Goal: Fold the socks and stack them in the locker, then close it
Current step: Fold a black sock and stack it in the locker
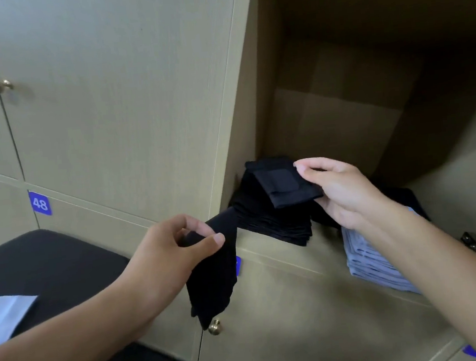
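Left hand (pixel 165 254) pinches black sock (pixel 213 273); right hand (pixel 339 191) pinches folded sock (pixel 286 185); label (pixel 40 203) "48".

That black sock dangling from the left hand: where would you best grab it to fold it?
Grab the black sock at its free lower end, coming from below and the right. The left hand already pinches the top, so it hangs limp; lifting the bottom end would probably double it over neatly.

Matt black cloth socks (pixel 275 220); wood-look locker (pixel 125 109)
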A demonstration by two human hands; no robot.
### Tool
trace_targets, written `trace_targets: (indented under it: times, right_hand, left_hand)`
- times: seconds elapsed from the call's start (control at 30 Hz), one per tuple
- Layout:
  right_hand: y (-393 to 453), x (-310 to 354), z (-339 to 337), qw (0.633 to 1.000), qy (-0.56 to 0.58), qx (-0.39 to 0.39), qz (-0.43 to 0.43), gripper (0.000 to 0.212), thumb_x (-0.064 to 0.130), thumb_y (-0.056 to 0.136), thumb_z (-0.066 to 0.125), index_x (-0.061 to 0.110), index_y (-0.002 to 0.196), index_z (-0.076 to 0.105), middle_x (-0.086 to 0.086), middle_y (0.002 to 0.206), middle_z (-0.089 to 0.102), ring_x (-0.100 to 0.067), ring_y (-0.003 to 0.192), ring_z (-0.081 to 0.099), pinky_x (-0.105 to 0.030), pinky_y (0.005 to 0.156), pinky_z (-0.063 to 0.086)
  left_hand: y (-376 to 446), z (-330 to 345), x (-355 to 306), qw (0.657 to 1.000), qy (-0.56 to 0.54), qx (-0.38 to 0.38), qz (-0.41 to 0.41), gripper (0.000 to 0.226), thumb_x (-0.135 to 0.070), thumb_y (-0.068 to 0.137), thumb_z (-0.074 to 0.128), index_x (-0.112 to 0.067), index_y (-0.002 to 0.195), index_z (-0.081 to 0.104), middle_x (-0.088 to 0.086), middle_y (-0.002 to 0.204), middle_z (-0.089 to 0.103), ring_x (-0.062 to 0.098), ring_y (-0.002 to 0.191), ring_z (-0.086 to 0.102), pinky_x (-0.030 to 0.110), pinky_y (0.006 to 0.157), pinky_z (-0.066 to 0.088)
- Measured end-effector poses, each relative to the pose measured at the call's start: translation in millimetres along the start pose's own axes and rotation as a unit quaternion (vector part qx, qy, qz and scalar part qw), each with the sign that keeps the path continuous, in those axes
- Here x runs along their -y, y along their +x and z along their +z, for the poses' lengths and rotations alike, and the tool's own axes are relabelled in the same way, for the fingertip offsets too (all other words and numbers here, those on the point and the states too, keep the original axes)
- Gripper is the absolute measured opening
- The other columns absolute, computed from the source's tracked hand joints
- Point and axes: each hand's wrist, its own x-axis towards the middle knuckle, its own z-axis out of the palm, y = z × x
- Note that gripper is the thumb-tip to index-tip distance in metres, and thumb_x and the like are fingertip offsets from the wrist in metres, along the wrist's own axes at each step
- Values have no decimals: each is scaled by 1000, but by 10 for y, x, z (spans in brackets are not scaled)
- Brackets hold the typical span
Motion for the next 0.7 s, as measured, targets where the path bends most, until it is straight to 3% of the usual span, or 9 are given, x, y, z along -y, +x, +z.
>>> trace_targets:
  times: [0.1,0.23,0.4,0.53,0.7]
  right_hand:
    - [205,29,-72,997,55,4,51,21,-2,101,54,8,101,73,-12,105,73,-20,91,70,-21,61,59]
    - [489,36,-18,991,118,-7,59,30,-15,98,47,0,114,68,-16,105,68,-22,92,68,-24,69,62]
    - [827,0,160,995,43,-75,54,34,-14,92,58,10,112,71,-12,103,69,-12,87,67,-19,58,52]
    - [1075,-86,270,995,3,-88,52,35,-14,89,62,13,110,72,-13,104,72,-17,93,72,-22,66,53]
    - [1254,-228,390,995,-14,-81,61,37,-17,88,61,10,112,71,-13,101,71,-14,85,71,-22,64,53]
  left_hand:
    - [4,0,5,1000,5,4,0,8,-29,85,79,-26,82,73,9,90,75,31,90,73,49,91,56]
    - [14,0,4,1000,10,3,3,12,-25,85,80,-29,77,72,12,88,75,37,89,71,55,90,55]
    - [33,-25,16,1000,9,-2,6,13,-23,85,80,-28,76,72,8,86,76,35,87,73,53,89,56]
    - [81,-43,47,1000,4,-9,19,14,-22,84,80,-29,76,72,5,85,76,35,86,73,40,78,55]
    - [104,-65,76,1000,9,-12,21,14,-22,84,81,-29,77,72,5,87,76,31,84,74,45,84,57]
